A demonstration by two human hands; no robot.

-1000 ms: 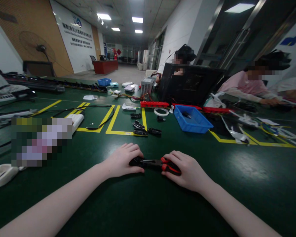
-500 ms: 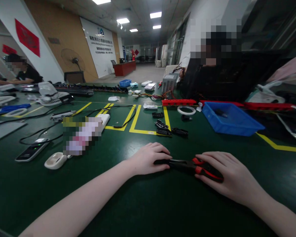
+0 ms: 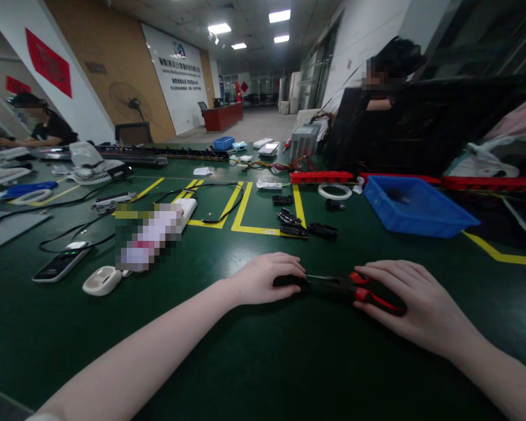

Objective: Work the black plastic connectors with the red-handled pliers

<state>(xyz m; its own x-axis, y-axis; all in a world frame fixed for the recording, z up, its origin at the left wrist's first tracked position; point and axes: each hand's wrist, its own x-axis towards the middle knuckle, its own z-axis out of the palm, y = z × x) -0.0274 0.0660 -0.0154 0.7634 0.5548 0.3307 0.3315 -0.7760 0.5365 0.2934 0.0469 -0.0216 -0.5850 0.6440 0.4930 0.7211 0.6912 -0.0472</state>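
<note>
In my right hand (image 3: 414, 301) is a pair of long-nose pliers (image 3: 362, 286) with red and black handles, its jaws pointing left. Closed fingers of my left hand (image 3: 269, 278) hold a small black part (image 3: 287, 281), mostly covered by the fingers. The plier tips reach that part's right end; whether they grip it I cannot tell. Both hands are low over the green table (image 3: 263, 362). Beyond them lie several black plastic pieces (image 3: 290, 217) near yellow tape.
A blue bin (image 3: 421, 210) with dark pieces stands at right, behind it a red strip (image 3: 322, 176). A white ring (image 3: 334, 191) lies left of the bin. To the left are a handheld device (image 3: 61, 263), a white case (image 3: 101, 280) and black cables (image 3: 76, 241). Other people sit across the table.
The pliers and my right hand have shifted slightly to the right, away from my left hand. My left hand stays almost in place, still holding the black part. The view has moved a little.
</note>
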